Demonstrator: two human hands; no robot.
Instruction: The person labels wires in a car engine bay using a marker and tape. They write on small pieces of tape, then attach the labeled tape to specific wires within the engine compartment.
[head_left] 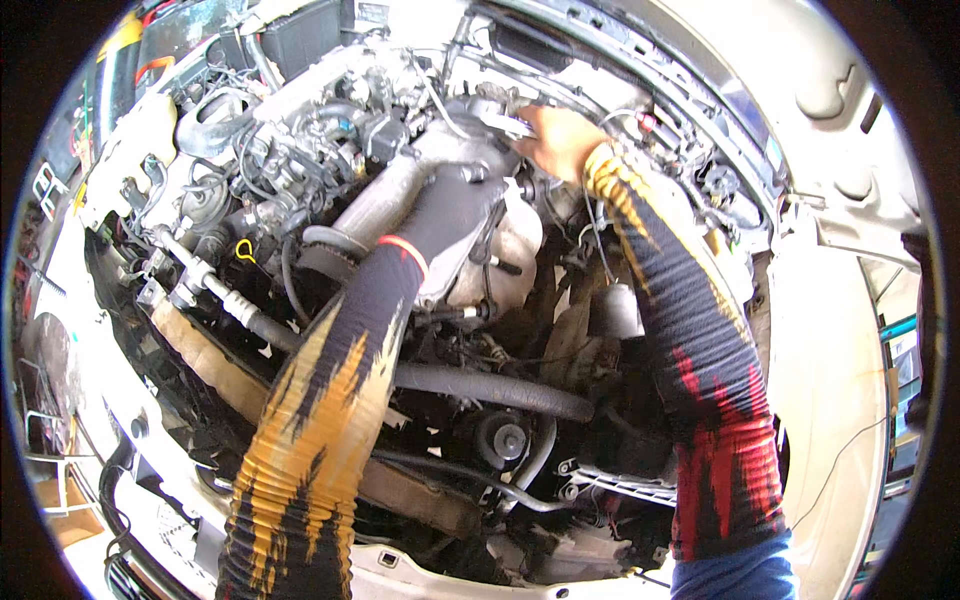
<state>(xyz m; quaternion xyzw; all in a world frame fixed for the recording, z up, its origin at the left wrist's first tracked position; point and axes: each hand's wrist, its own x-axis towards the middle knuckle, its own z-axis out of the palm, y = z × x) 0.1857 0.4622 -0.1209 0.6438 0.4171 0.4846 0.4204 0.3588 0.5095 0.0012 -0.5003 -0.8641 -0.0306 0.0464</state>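
Observation:
My left hand, in a dark glove with a red cuff, reaches over the middle of a car engine. It lies beside a wide grey metal duct, just above a pale metal heat shield. Its fingertips are lost among the parts, so I cannot see whether they grip anything. My bare right hand is farther back, with fingers curled at a bright silvery metal piece. What lies inside those fingers is hidden. Both arms wear patterned sleeves.
A thick black hose crosses below my arms, near a round pulley. A yellow dipstick ring stands at the left. A grey cylinder sits beside my right forearm. The pale fender borders the right side.

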